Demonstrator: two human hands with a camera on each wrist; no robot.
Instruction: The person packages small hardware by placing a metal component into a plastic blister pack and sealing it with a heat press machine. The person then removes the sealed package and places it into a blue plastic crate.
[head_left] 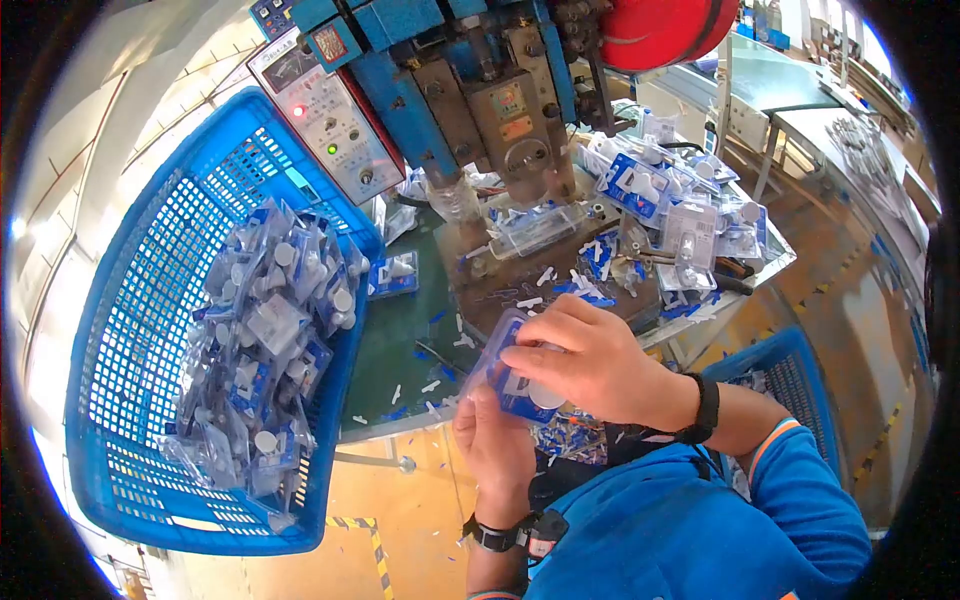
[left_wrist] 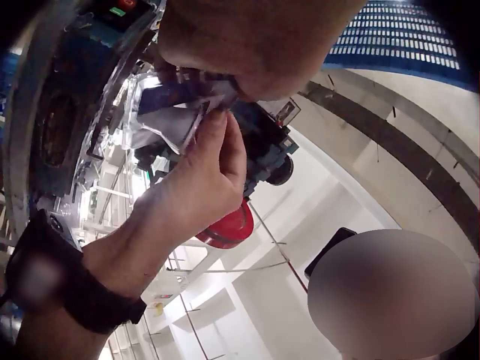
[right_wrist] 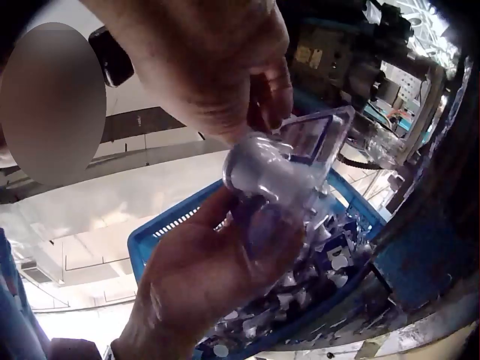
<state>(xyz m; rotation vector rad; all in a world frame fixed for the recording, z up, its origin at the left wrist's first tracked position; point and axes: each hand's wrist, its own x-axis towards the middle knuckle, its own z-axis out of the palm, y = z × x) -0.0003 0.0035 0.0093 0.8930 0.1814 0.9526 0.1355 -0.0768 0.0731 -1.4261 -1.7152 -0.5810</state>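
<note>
A clear blister pack with a blue card (head_left: 522, 400) is held between the two hands in front of the press. My left hand (head_left: 497, 445) grips its lower left edge, thumb on the near side. My right hand (head_left: 598, 362) is over the pack's upper right part, its fingers bent and pinching at the card. In the right wrist view a white rounded item (right_wrist: 262, 171) shows inside the clear plastic, the left hand (right_wrist: 214, 277) beneath it. The left wrist view shows the right hand's (left_wrist: 191, 180) fingertips pinching the edge of the pack (left_wrist: 169, 120).
A blue basket (head_left: 125, 400) full of packed blisters stands at the left. A blue press (head_left: 510, 120) and its control box (head_left: 335, 130) are behind the hands. More packs (head_left: 690, 235) are piled on the right. Blue and white scraps litter the green tabletop (head_left: 385, 340).
</note>
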